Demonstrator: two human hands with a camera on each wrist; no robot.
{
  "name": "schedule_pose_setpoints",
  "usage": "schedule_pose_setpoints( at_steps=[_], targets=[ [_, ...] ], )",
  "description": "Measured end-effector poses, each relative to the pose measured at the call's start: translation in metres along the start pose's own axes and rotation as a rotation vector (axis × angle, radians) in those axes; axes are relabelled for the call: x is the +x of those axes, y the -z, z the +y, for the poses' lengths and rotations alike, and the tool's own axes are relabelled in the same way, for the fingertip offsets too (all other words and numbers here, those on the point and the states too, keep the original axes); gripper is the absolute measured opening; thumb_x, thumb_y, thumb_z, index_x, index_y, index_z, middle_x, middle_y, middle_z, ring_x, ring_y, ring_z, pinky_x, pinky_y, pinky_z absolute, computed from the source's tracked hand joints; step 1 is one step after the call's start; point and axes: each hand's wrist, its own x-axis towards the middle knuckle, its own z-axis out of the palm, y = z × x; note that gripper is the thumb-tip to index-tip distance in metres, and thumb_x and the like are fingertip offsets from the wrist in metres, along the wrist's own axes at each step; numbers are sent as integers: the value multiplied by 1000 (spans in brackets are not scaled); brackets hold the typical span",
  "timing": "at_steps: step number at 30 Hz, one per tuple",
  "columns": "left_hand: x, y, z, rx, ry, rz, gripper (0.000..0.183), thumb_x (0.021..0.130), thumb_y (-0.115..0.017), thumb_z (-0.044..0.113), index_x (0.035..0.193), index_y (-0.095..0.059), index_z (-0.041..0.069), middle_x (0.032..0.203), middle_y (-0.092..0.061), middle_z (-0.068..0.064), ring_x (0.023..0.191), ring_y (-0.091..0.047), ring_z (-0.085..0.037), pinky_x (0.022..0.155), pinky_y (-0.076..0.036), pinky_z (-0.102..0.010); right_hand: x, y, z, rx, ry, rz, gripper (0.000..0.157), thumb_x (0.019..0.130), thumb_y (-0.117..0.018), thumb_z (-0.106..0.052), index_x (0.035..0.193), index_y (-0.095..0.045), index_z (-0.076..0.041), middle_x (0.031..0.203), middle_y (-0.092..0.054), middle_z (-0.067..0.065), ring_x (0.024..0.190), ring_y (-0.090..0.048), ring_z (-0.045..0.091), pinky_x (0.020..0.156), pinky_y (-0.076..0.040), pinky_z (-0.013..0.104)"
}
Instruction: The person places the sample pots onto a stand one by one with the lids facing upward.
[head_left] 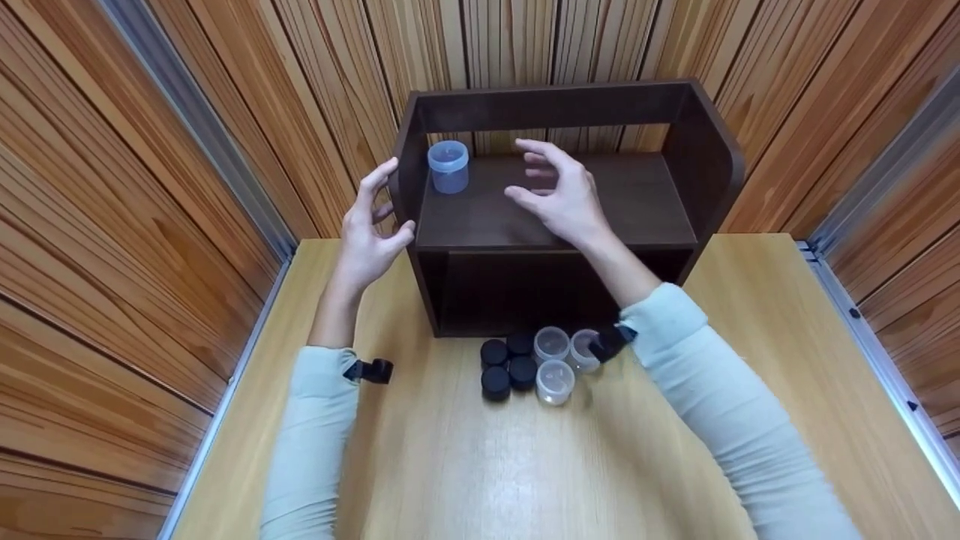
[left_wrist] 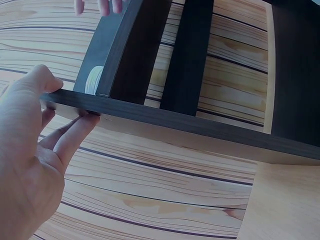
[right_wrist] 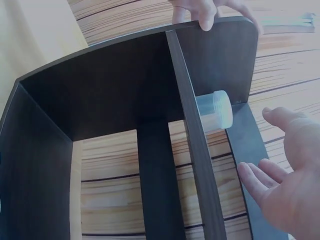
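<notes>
A dark brown two-tier shelf [head_left: 555, 217] stands on the table. On its upper board, at the left end, sits a translucent bluish lidded jar [head_left: 449, 171], which also shows in the right wrist view as a pale jar [right_wrist: 215, 111]. My left hand [head_left: 369, 240] grips the front edge of the shelf's left side panel; in the left wrist view its thumb and fingers [left_wrist: 75, 140] lie on either side of the panel. My right hand [head_left: 564, 191] hovers over the upper board to the right of the jar, fingers spread and slightly bent, holding nothing.
In front of the shelf stand several black round containers [head_left: 496, 382] beside three clear jars [head_left: 555, 382], one partly behind the right wrist camera [head_left: 611, 343]. Wood-patterned walls [head_left: 187, 187] enclose the table [head_left: 450, 465] at the back and sides.
</notes>
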Motion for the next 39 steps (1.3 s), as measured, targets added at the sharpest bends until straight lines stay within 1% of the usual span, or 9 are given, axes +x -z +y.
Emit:
schedule_pose_setpoints(
  at_steps=[6, 11, 16, 19, 23, 28, 33, 35, 39],
  targets=[
    [-2, 0, 0, -14, 14, 5, 78, 93, -71, -5, 165, -46, 8, 174, -50, -15, 160, -51, -31, 123, -54, -65, -19, 19, 0, 9, 14, -12, 64, 94, -88, -6, 154, -67, -9, 145, -74, 21, 134, -74, 41, 110, -65, 52],
    [1, -1, 2, -20, 7, -4, 79, 94, -71, -5, 167, -44, 10, 173, -51, -15, 160, -52, -29, 124, -54, -63, -35, 34, -1, 7, 47, -34, 64, 94, -88, -3, 154, -67, -7, 146, -74, 19, 135, -72, 42, 111, -65, 53],
    [2, 1, 2, -5, 7, -15, 80, 95, -71, -3, 168, -42, 10, 175, -49, -14, 162, -50, -29, 125, -54, -62, -55, 46, 4, -15, 73, -68, 63, 94, -87, 0, 153, -67, -4, 150, -72, 17, 136, -71, 42, 106, -66, 30],
    [2, 1, 2, -7, 12, -15, 80, 94, -71, -2, 168, -42, 11, 175, -49, -14, 162, -51, -30, 125, -53, -62, -67, 53, 7, -18, 78, -86, 63, 94, -86, 2, 154, -67, -4, 153, -71, 16, 137, -71, 34, 104, -65, 22],
    [0, 1, 1, -13, 17, -14, 80, 94, -71, -2, 168, -43, 11, 173, -50, -15, 161, -51, -30, 125, -53, -62, -84, 61, 13, -20, 86, -102, 63, 93, -86, 5, 152, -67, -1, 154, -69, 20, 135, -71, 25, 104, -64, 21],
    [0, 2, 1, -4, 13, -14, 80, 95, -71, -3, 168, -43, 11, 174, -50, -15, 161, -52, -31, 125, -54, -62, -105, 71, 22, -25, 103, -115, 62, 90, -87, 9, 149, -68, 5, 149, -70, 25, 132, -73, 25, 103, -65, 22],
    [0, 1, 0, 0, -3, 6, 79, 93, -72, -4, 166, -46, 9, 174, -51, -15, 161, -52, -31, 123, -55, -63, -123, 82, 31, -26, 122, -116, 60, 87, -87, 13, 145, -70, 7, 145, -71, 24, 128, -73, 9, 101, -65, 21],
    [1, 0, 0, -3, -10, 11, 78, 92, -72, -4, 165, -47, 8, 173, -52, -15, 160, -52, -32, 122, -55, -63, -128, 86, 35, -24, 130, -115, 60, 87, -86, 14, 144, -71, 7, 144, -73, 19, 127, -73, 6, 101, -66, 21],
    [0, 0, 1, -8, -12, 8, 79, 92, -72, -4, 166, -46, 8, 174, -52, -15, 161, -52, -32, 123, -56, -62, -140, 95, 45, -23, 138, -115, 59, 86, -86, 17, 142, -72, 6, 141, -75, -3, 125, -73, 2, 100, -65, 20]
  ],
)
